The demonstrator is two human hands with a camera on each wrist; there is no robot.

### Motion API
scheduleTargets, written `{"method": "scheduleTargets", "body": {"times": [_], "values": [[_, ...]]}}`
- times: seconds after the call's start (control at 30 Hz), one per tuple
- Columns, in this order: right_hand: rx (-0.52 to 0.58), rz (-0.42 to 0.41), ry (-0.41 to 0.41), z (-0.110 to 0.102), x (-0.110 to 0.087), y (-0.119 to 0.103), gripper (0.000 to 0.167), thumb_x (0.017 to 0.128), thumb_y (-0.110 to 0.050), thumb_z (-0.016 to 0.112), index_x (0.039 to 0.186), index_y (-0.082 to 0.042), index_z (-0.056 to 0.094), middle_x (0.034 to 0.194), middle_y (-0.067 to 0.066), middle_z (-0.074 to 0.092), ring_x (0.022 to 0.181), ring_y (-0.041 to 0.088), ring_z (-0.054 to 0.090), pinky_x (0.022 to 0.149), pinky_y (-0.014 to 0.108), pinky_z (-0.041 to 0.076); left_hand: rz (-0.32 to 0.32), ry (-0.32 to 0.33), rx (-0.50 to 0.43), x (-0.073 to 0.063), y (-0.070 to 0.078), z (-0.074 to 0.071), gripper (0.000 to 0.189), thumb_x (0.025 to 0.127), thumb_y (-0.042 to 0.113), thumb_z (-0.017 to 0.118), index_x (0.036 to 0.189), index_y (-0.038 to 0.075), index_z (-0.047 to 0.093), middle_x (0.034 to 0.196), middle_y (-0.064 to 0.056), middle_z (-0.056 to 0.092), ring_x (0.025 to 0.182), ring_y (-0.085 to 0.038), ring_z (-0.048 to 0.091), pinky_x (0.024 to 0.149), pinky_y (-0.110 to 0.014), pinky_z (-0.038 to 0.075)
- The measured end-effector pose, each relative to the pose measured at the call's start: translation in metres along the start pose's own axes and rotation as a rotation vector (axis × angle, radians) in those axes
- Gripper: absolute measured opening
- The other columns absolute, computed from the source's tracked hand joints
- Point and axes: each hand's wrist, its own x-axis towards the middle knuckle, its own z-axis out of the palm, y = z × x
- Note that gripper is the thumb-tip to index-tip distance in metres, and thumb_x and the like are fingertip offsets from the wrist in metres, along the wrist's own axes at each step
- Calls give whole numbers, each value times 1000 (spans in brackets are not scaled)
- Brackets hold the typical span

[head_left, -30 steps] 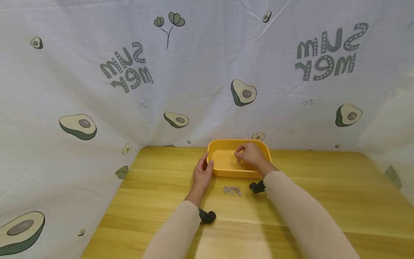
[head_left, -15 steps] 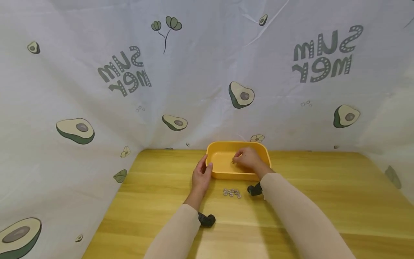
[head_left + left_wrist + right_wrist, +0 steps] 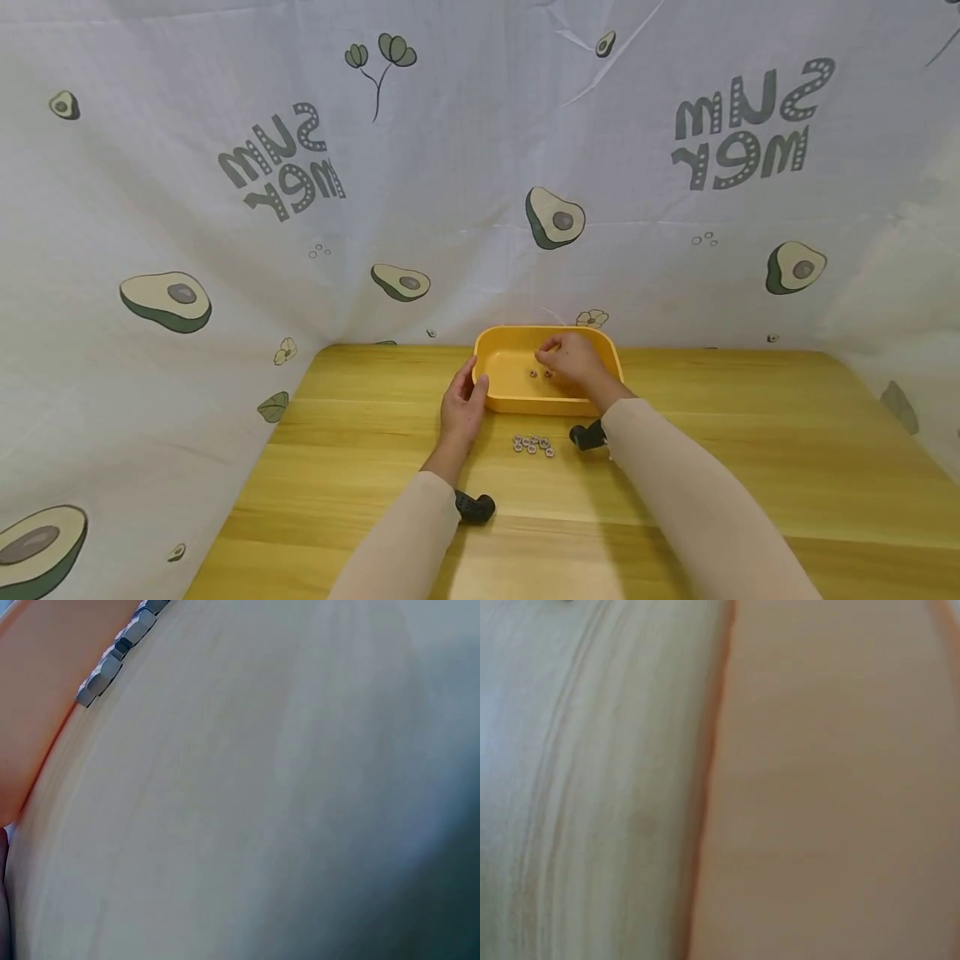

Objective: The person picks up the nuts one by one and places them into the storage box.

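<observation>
A yellow plastic tray [image 3: 555,407] stands at the back of the wooden table. My left hand [image 3: 461,408] holds its near left corner, thumb at the front and fingers along the left side. Over the tray's inside is my right hand [image 3: 573,358], thumb and fingertips close together; nothing shows between them. Two small hex nuts lie on the tray floor under it, a left nut [image 3: 533,373] and a right nut [image 3: 548,373]. Several more hex nuts [image 3: 532,443] sit in a cluster before the tray; the left wrist view shows these nuts [image 3: 105,673] beside the tray wall [image 3: 45,690].
A white cloth [image 3: 450,167] printed with avocados hangs behind and beside the table [image 3: 360,467]. Black wrist devices show under both forearms, a left device [image 3: 475,508] and a right device [image 3: 587,436]. The right wrist view shows mostly the tray's outer wall [image 3: 825,780].
Earlier, one nut showed under the right fingertips; now two nuts show on the tray floor and the fingertips are above them. My left hand keeps its place at the corner.
</observation>
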Motion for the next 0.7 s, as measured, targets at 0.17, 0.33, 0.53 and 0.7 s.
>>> {"method": "scheduleTargets", "body": {"times": [0.17,0.33,0.53,0.7], "values": [[-34,-39,34,-9,-9,-6,29,97,-32,66,112,-7,71,82,5,66,71,18,56,60,25,45,-16,-11,-21,0,1,3,48,102,29,62,149,23,54,159,-9,47,149,-27,43,123,-43,37],[27,-56,60,-17,-21,-8,33,98,-34,67,116,-7,70,95,11,68,78,21,62,62,26,48,-21,-16,-14,0,1,6,47,102,30,62,148,25,54,159,-7,48,148,-27,44,122,-43,37],[119,-102,87,-18,-42,-15,29,96,-33,69,114,-9,73,84,16,67,62,20,53,50,26,40,-12,5,-10,0,0,5,46,102,29,62,148,24,55,159,-8,47,149,-27,43,122,-43,37],[165,-122,95,-15,-64,-19,26,96,-31,71,111,-10,73,72,7,60,54,19,44,45,25,35,-16,4,-7,0,0,1,47,102,28,63,148,24,55,160,-7,46,150,-26,41,123,-42,36]]}}
